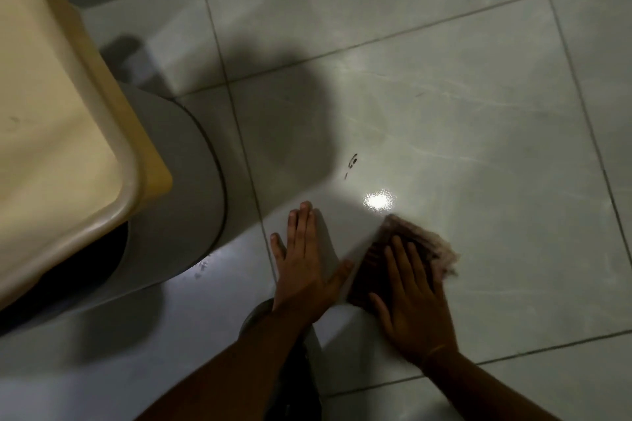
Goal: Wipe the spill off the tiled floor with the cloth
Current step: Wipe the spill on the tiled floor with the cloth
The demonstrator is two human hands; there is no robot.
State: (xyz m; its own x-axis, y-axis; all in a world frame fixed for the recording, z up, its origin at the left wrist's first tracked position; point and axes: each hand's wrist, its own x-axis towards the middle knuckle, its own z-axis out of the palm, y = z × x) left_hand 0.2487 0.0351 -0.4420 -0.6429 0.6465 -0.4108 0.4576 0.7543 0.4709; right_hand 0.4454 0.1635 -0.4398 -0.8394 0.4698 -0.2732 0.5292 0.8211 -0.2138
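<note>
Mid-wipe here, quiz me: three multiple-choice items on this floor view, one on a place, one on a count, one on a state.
1. Where do the small dark marks on the pale tiled floor lie?
A. beyond the fingertips of the left hand
B. under the cloth
C. on the cream plastic tub

2. How many hands touch the brown frayed cloth?
A. none
B. one
C. two

3. How is the left hand placed?
A. clenched in a fist
B. flat on the tile, fingers spread
C. lifted, holding the cloth

Key: 1 A, the marks sit on the floor past the left hand. 2 B, only the right hand presses the cloth. 3 B, its palm lies open beside the cloth.
</note>
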